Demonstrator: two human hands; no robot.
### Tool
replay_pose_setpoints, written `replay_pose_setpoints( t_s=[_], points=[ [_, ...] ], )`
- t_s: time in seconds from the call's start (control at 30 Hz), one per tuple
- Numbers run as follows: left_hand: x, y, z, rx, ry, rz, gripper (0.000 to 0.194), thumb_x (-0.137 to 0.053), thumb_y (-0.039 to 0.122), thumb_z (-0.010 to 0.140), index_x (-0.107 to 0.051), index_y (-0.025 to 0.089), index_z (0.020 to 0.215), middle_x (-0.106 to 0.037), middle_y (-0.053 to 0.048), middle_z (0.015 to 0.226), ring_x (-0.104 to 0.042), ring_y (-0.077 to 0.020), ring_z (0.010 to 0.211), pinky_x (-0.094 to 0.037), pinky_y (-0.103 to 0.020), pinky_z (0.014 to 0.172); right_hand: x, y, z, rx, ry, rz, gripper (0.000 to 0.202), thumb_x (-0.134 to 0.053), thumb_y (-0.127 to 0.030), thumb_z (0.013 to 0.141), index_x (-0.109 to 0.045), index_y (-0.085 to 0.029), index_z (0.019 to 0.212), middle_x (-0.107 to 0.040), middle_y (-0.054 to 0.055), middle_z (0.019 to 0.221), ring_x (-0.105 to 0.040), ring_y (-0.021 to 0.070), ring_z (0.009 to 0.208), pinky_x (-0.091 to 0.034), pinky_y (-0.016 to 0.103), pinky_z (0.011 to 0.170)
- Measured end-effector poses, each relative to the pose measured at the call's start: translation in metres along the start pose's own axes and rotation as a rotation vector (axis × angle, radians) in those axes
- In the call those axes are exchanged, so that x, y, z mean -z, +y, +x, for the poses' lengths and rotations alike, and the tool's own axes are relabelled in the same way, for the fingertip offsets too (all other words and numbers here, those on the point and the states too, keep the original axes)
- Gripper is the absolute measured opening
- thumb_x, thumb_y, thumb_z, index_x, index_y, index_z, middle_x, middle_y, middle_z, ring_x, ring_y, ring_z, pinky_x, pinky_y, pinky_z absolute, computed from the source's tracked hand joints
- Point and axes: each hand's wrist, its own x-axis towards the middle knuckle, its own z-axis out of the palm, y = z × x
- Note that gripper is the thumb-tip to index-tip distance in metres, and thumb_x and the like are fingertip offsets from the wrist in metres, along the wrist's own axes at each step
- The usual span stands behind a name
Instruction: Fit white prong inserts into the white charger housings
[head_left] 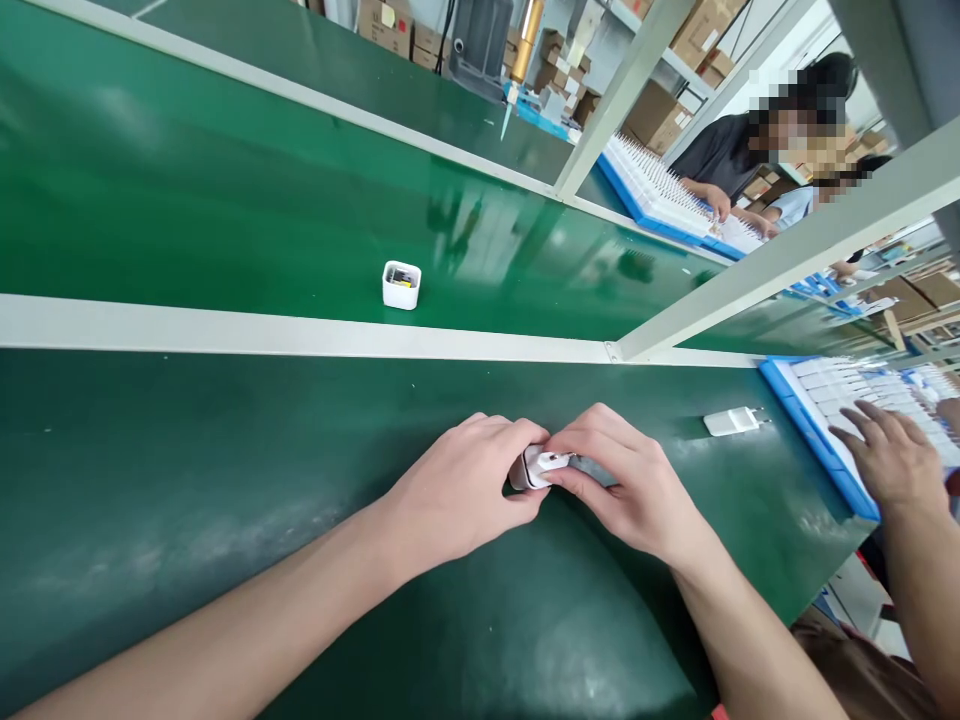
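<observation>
Green bench [225,480]: L hand [457,490] & R hand [622,480] pinch white charger [541,466].

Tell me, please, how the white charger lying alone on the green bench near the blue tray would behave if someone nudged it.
The white charger looks like a small rigid plastic block, so probably stiff and light. It lies flat on its side, so it should slide rather than roll or tip. The green bench looks glossy, so it may skid easily.

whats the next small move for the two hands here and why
Probably press the two pieces fully together. Both hands, left and right, pinch a small white part on the green bench, and it looks not quite closed, though the fingers hide much of it.
</observation>
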Motion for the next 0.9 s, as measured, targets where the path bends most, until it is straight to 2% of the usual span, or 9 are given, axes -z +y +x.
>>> replay_pose_setpoints(
  t_s=[0.13,0.47,0.6,0.67,0.77,0.9],
  points=[
    [0.000,0.002,0.001,0.007,0.003,0.002,0.014,-0.062,0.029,0.087,-0.062,0.023,0.100,-0.069,0.000,0.095,-0.060,-0.0198,0.087,-0.045,-0.033,0.076,-0.003,0.001,0.002,-0.041,0.018,0.084,0.009,-0.064,-0.021,0.098,-0.064,-0.023,0.106,-0.068,0.003,0.090,-0.057,0.0177,0.080,-0.050,0.033,0.072],
    [-0.003,0.003,0.002,0.020,0.021,0.032,0.018,-0.063,0.028,0.087,-0.064,0.022,0.104,-0.070,-0.002,0.094,-0.062,-0.0220,0.087,-0.047,-0.034,0.076,-0.009,-0.003,0.000,0.046,-0.043,-0.221,0.012,-0.051,-0.014,0.100,-0.058,-0.023,0.097,-0.063,0.005,0.087,-0.046,0.0190,0.075,-0.041,0.037,0.071],
    [-0.002,0.003,0.003,0.005,-0.006,0.038,0.017,-0.062,0.028,0.089,-0.063,0.022,0.105,-0.071,-0.002,0.097,-0.063,-0.0229,0.089,-0.047,-0.033,0.076,-0.011,-0.004,0.000,0.033,-0.049,-0.189,0.012,-0.049,-0.018,0.101,-0.055,-0.021,0.092,-0.059,0.005,0.083,-0.046,0.0185,0.074,-0.039,0.034,0.068],
    [0.000,0.003,0.002,0.012,-0.010,0.042,0.015,-0.061,0.030,0.090,-0.062,0.022,0.102,-0.071,-0.002,0.098,-0.063,-0.0230,0.089,-0.046,-0.031,0.072,-0.006,-0.007,0.004,-0.006,-0.096,-0.176,0.015,-0.047,-0.022,0.103,-0.053,-0.021,0.089,-0.056,0.004,0.080,-0.047,0.0179,0.074,-0.039,0.032,0.066],
    [0.004,0.005,0.001,0.032,-0.004,0.023,0.015,-0.062,0.031,0.088,-0.062,0.022,0.100,-0.069,-0.002,0.093,-0.064,-0.0226,0.086,-0.044,-0.028,0.066,0.008,-0.012,0.014,-0.057,-0.253,-0.244,0.018,-0.047,-0.028,0.103,-0.053,-0.021,0.087,-0.057,0.002,0.081,-0.049,0.0164,0.074,-0.038,0.029,0.065],
    [0.008,0.007,-0.001,0.041,-0.015,-0.019,0.021,-0.065,0.033,0.086,-0.061,0.024,0.104,-0.068,-0.002,0.089,-0.065,-0.0231,0.085,-0.043,-0.026,0.062,0.024,-0.008,0.030,0.041,-0.472,-0.298,0.030,-0.049,-0.044,0.104,-0.057,-0.021,0.087,-0.057,0.000,0.079,-0.050,0.0141,0.070,-0.036,0.027,0.064]
  ],
)
